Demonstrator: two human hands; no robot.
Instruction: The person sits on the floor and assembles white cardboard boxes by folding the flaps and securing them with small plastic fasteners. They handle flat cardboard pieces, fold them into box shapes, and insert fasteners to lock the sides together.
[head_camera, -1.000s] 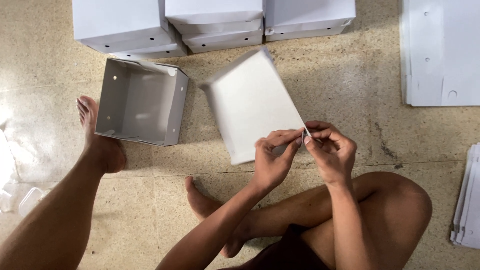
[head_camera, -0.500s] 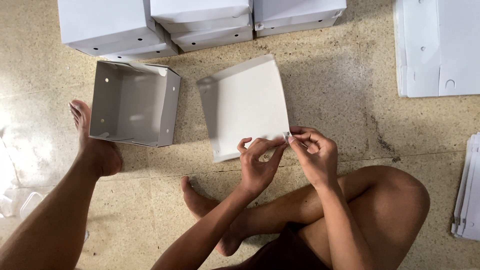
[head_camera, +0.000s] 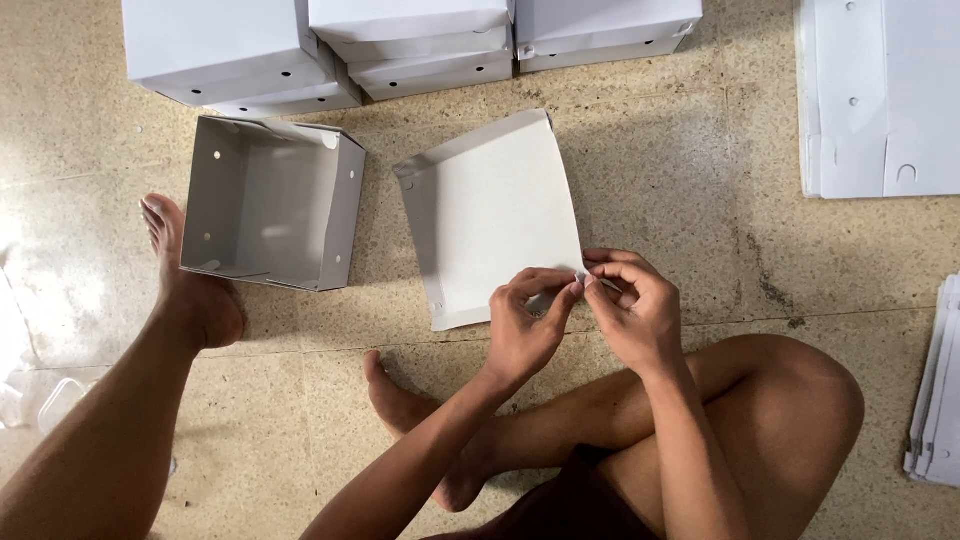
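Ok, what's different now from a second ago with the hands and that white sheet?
Both hands have slid along the white card sheet to its near right corner: the left hand and right hand keep their grip there, fingertips together at the edge. The sheet has turned a little, its far edge now squarer to the stacked boxes. The open box and flat sheets lie as before.

The cardboard sheet (head_camera: 495, 215) pinched at its corner by the left hand (head_camera: 525, 325) and right hand (head_camera: 635, 310) was seen as white, matt and smooth. The open box (head_camera: 270, 200) and the stacked boxes (head_camera: 400, 40) were made of the same matt white card. The floor (head_camera: 700, 200) was shown as speckled, stained beige stone.
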